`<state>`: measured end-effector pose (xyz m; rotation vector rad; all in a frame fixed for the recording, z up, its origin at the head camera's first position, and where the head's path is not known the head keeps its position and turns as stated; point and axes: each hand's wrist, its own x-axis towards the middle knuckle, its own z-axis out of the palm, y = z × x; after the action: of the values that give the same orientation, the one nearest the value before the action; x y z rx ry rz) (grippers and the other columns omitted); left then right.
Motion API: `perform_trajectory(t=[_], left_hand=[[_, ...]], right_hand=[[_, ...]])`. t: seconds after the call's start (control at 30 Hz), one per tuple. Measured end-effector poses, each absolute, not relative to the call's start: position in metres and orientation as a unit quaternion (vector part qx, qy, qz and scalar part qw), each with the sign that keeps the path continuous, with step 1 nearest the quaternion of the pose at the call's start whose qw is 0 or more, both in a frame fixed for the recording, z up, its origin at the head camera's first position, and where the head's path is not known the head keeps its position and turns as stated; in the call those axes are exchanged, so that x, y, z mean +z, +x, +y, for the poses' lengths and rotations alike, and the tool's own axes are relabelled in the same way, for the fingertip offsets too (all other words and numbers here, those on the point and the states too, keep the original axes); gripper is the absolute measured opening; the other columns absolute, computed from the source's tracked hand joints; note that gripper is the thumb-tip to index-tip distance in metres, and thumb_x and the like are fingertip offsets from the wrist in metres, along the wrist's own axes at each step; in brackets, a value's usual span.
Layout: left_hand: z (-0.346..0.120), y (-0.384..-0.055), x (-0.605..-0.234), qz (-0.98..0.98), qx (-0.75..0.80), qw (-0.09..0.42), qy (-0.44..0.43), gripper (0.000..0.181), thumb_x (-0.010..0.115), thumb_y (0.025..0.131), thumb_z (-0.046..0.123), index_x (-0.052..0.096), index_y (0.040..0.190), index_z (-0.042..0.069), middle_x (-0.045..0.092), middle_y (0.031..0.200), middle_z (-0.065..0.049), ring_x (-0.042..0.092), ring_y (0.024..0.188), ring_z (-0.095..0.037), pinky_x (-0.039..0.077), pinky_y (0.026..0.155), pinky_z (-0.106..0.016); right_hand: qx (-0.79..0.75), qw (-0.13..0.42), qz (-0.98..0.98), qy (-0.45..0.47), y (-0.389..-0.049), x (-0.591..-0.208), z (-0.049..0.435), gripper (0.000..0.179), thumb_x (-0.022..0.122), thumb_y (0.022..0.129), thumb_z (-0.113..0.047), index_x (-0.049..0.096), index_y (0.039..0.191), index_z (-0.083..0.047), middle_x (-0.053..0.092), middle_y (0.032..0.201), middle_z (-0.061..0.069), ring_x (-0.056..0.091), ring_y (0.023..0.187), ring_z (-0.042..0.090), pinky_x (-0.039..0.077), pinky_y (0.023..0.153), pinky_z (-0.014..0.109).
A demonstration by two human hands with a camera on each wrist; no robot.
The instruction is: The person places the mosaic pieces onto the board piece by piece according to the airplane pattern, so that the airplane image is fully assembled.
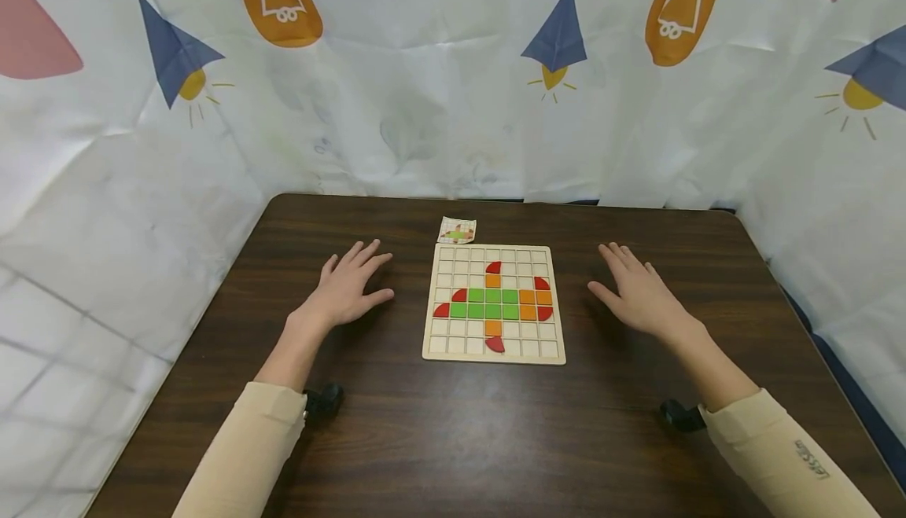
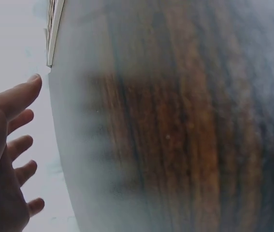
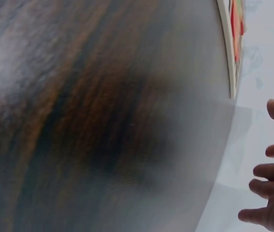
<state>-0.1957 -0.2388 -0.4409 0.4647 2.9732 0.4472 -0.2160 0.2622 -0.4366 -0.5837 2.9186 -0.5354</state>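
A square wooden grid board [image 1: 453, 345] lies on the dark table between the two hands. Green squares [image 1: 492, 303], orange squares [image 1: 527, 305] and red quarter-round pieces [image 1: 494, 344] sit in its cells and form a plane-like figure. A small picture card [image 1: 456, 230] with a similar figure lies at the board's upper left edge. To the left of the board, the left hand [image 1: 347, 286] is spread with nothing in it. On the other side, the right hand [image 1: 640, 294] has its fingers extended and holds nothing. Both wrist views show the fingers apart from any object.
The dark wood-grain table [image 1: 460, 431] reaches back to a white curtain [image 1: 425, 125] printed with lamps and bulbs. A dark wrist device [image 1: 325, 400] is worn at the left cuff and another dark device [image 1: 683, 416] at the right cuff.
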Motion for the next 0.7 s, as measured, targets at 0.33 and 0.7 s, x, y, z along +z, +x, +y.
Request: perform_trajectory(t=[0.33,0.7], left_hand=[[-0.2433,-0.1926,-0.4462,0.982,0.120,0.072,0.125,0.075,0.061,0.103,0.045,0.031,0.163,0.011,0.015,0.169,-0.018,0.008,0.154,-0.044,0.003,0.113,-0.075],[-0.2424,-0.1932,-0.4451,0.984,0.092,0.100,0.114,0.076,0.056,0.105,0.047,0.026,0.165,0.012,0.012,0.170,-0.017,0.003,0.155,-0.043,-0.002,0.113,-0.075]], right_hand=[[-0.144,0.076,0.968,-0.191,-0.2142,-0.4449,0.2632,0.080,0.049,0.108,-0.047,0.017,0.163,0.001,0.012,0.166,0.030,0.007,0.153,0.048,0.007,0.113,0.076],[-0.100,0.052,0.976,-0.187,-0.2149,-0.4395,0.2621,0.076,0.051,0.108,-0.042,0.020,0.163,0.001,0.017,0.165,0.029,0.013,0.152,0.048,0.008,0.112,0.076]])
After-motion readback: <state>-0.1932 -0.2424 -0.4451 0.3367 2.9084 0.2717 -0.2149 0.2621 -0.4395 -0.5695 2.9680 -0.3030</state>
